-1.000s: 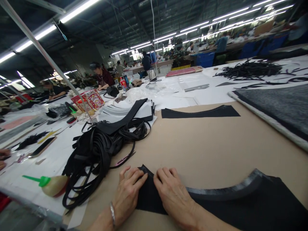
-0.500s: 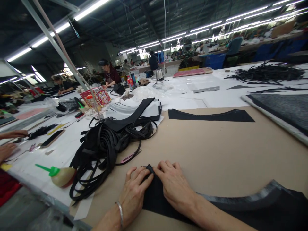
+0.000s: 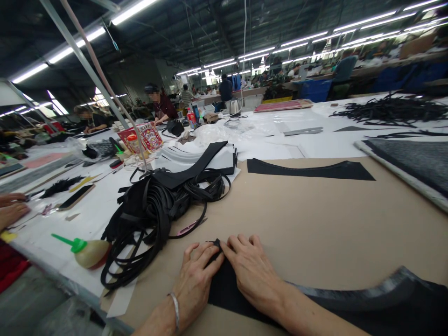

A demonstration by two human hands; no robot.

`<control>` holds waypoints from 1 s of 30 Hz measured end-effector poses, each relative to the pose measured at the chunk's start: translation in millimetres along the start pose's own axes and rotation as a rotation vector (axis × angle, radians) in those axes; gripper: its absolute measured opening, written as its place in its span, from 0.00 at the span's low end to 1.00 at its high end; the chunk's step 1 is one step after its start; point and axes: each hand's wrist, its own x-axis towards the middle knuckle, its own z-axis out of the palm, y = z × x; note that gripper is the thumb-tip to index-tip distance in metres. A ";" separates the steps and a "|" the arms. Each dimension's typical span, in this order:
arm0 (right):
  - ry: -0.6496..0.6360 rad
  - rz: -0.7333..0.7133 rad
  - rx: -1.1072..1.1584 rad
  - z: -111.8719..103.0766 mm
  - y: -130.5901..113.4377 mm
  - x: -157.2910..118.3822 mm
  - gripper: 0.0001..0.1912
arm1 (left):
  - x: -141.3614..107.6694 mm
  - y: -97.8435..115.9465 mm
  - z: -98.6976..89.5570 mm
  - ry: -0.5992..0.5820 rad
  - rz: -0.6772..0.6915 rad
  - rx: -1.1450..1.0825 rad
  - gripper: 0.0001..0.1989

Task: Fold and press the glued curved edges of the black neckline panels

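A long black fabric piece (image 3: 371, 305) with a curved, greyish upper edge lies across the front of the brown board. At its left end my left hand (image 3: 198, 273), with a silver bracelet at the wrist, is closed on the folded edge, thumb and fingers together. My right hand (image 3: 250, 266) presses the same edge just to the right, fingers bent and close together. A small dark tip of material pokes up between the two hands. Beyond them, a similar curved black piece (image 3: 311, 170) lies flat. A coil of black strips (image 3: 154, 224) is piled left of my hands.
Left of the coil stands a squeeze bottle (image 3: 91, 252) with a green spout. Pink-handled snips (image 3: 187, 227) lie by the strips. A phone (image 3: 77, 197) rests farther left, near a co-worker's hand (image 3: 12, 212). A grey-topped panel (image 3: 413, 161) covers the right side.
The view has shifted slightly. My hands stay on the same folded end, with only a small movement of the right fingers. The co-worker's hands at the left have moved a little.
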 end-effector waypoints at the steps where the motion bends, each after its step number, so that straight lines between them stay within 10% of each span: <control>1: -0.004 0.001 0.000 -0.3 -0.6 0.7 0.16 | 0.1 0.1 -0.1 0.000 0.003 0.000 0.27; 12: 0.022 0.046 -0.038 18.8 -8.1 10.6 0.17 | -1.7 -1.5 -0.9 -0.031 0.010 0.026 0.26; 30: -0.059 0.143 0.240 -25.0 35.5 3.3 0.26 | -4.6 3.0 -1.0 -0.023 -0.050 0.039 0.25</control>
